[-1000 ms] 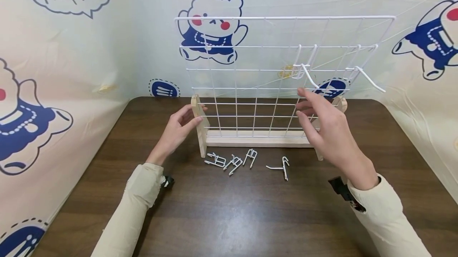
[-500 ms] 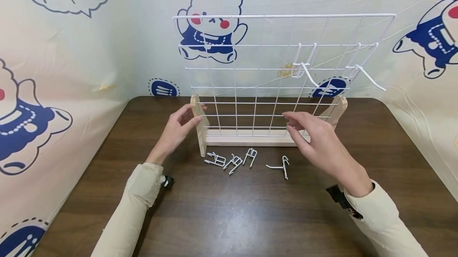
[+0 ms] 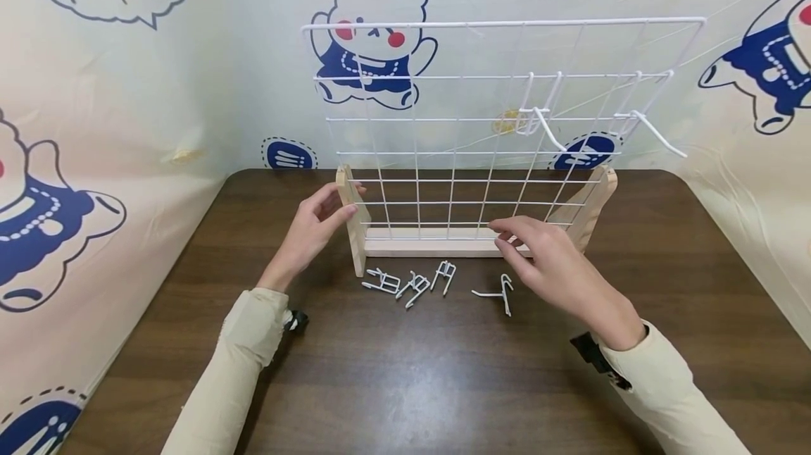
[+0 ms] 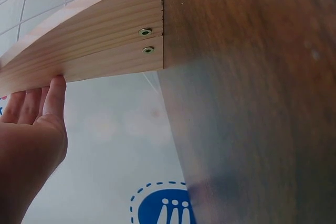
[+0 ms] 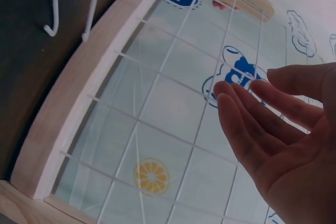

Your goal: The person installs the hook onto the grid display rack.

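Note:
A white wire grid rack (image 3: pixel 469 180) stands in a pale wooden frame (image 3: pixel 437 248). My left hand (image 3: pixel 313 226) holds the frame's left side panel (image 3: pixel 353 229), thumb in front and fingers behind; the left wrist view shows fingertips at the panel's (image 4: pixel 100 40) edge. With fingers loosely bent and nothing in them, my right hand (image 3: pixel 548 265) hovers before the lower right of the grid. Just left of and below it, a single white hook (image 3: pixel 505 295) lies on the table. Three more white hooks (image 3: pixel 413 289) lie together farther left. Two hooks (image 3: pixel 543 124) hang on the upper right grid.
The dark wooden table (image 3: pixel 405 384) runs back to a wall covering (image 3: pixel 266 75) printed with cartoon bears. The frame's right side panel (image 3: pixel 589 205) stands beyond my right hand. Metal bolts (image 4: pixel 145 32) show on the left panel.
My right hand has moved down and left from beside the upper hooks to near the hook on the table. The left hand stays on the side panel.

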Available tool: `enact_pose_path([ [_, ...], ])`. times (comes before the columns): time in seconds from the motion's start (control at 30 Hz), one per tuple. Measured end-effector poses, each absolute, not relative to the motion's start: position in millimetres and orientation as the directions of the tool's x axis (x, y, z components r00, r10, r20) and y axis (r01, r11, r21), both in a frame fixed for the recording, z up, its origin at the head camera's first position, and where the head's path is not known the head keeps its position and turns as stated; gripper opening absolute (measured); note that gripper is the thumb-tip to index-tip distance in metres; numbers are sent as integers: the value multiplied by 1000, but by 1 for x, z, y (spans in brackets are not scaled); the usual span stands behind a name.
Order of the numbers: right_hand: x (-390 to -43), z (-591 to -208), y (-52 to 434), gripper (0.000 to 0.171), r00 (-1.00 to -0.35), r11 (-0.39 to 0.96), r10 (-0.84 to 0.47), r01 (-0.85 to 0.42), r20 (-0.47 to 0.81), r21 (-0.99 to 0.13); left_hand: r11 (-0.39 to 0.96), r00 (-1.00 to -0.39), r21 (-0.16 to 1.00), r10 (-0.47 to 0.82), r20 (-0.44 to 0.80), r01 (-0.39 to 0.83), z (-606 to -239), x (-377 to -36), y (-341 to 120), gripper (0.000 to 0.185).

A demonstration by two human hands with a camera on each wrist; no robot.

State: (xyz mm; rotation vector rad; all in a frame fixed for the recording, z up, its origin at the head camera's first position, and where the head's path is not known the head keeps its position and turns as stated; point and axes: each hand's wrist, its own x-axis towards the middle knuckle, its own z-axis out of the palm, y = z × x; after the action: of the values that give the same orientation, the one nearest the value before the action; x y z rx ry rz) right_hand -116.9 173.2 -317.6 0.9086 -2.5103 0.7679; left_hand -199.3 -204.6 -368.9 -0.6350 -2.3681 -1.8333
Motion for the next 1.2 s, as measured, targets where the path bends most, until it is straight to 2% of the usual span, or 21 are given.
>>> enact_pose_path([
  [0.27, -118, -326, 170, 18, -734, 646, -524, -673, 433, -359, 165, -900, 908, 284, 331, 385, -368, -201, -202, 37],
  [0.47, -114, -332, 164, 15, -765, 678, -567, -644, 306, -354, 163, -901, 911, 291, 322, 379, -360, -197, -198, 37],
  [0.63, -114, -340, 157, 15, -751, 676, -611, -660, 251, -329, 176, -905, 914, 297, 304, 365, -345, -186, -194, 38],
  [0.83, -114, -349, 155, 17, -748, 684, -642, -659, 169, -313, 177, -911, 920, 294, 290, 350, -345, -185, -196, 39],
  [1.2, -116, -359, 156, 19, -748, 700, -654, -654, 111, -287, 186, -915, 921, 289, 281, 342, -346, -184, -195, 41],
])
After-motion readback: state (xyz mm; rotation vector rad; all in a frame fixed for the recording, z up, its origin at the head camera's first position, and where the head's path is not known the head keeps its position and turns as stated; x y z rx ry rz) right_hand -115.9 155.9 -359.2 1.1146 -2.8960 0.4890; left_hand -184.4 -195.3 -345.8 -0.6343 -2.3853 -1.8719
